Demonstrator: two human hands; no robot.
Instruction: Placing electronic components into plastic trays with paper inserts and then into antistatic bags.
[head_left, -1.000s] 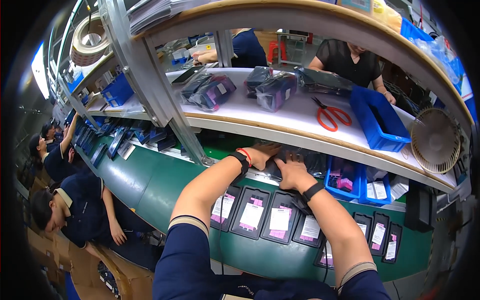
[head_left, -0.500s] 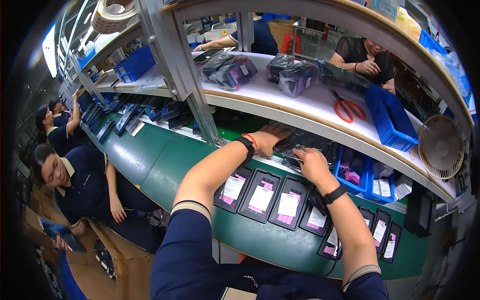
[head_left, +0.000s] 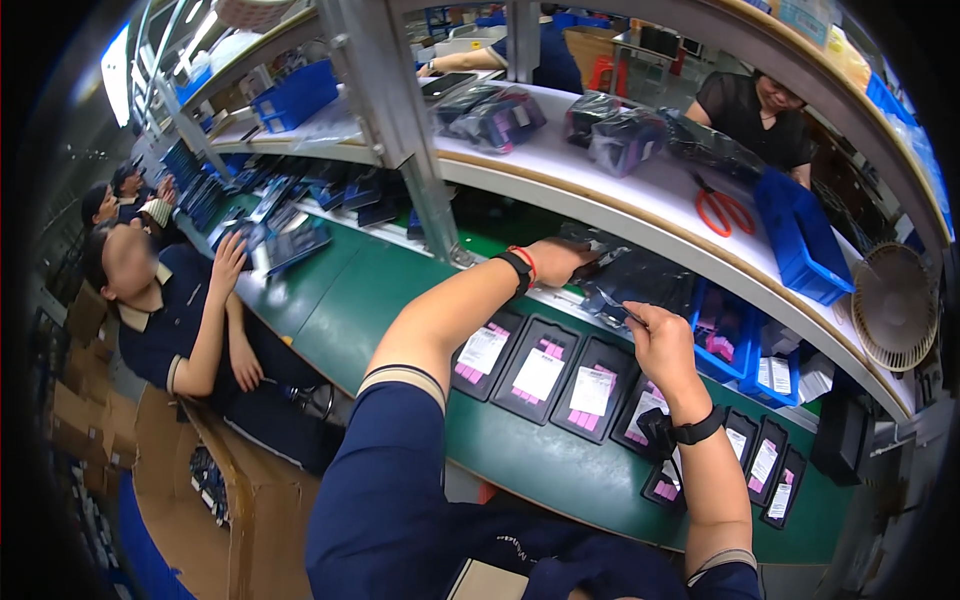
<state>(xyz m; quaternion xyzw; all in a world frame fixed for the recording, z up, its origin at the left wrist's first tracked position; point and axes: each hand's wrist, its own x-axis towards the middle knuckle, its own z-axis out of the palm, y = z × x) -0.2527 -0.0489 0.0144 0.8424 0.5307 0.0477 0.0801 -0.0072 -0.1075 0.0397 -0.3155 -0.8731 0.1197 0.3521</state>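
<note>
My left hand [head_left: 558, 262] reaches beneath the shelf, fingers curled at the end of a dark, shiny plastic bag [head_left: 650, 283]. Just to the right, my right hand [head_left: 662, 345] is closed in a pinch above the near edge of that bag. A small, thin, dark piece sticks out of its fingertips, too small to name. Below my hands, black trays [head_left: 538, 368] stand in a row on the green bench, each with pink pieces and a white paper label. A black device is strapped by my right wrist.
Over my hands runs a white shelf [head_left: 640, 200] carrying wrapped packs [head_left: 505, 122], orange-handled scissors [head_left: 725, 212] and a blue bin [head_left: 805, 240]. Under it, blue bins [head_left: 722, 330] hold pink pieces. A metal post [head_left: 410, 160] rises left of my hand. A co-worker [head_left: 175, 300] sits at left.
My left hand has gone from lying flat on the bag to curling at its end. My right hand has drawn slightly back toward me. The seated co-worker has raised a hand toward the bench.
</note>
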